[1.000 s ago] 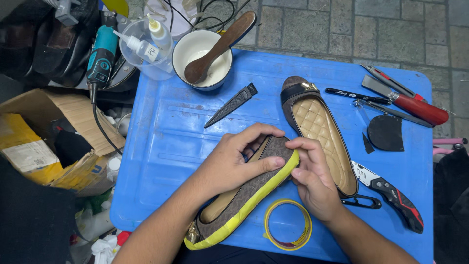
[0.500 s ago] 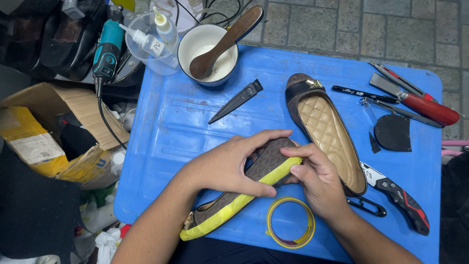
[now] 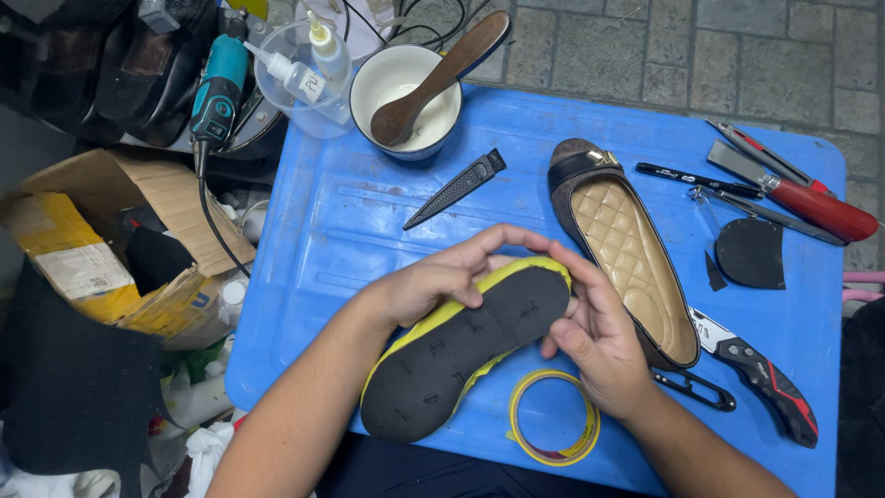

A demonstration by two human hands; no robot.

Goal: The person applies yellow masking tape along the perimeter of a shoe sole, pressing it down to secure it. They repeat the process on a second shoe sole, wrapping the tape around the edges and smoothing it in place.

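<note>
A yellow-edged flat shoe [image 3: 466, 346], black sole up, is being gripped at its toe by the left hand [image 3: 433, 281] and right hand [image 3: 599, 341] above the blue table [image 3: 323, 231].

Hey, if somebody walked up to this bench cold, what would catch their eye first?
Likely the shoe with its black sole facing up and yellow tape around its edge, held at the front of the blue table by the left hand and the right hand. Next, the matching brown flat with a quilted insole lying just right of the hands, and the white bowl with a wooden spoon at the table's far edge.
</note>
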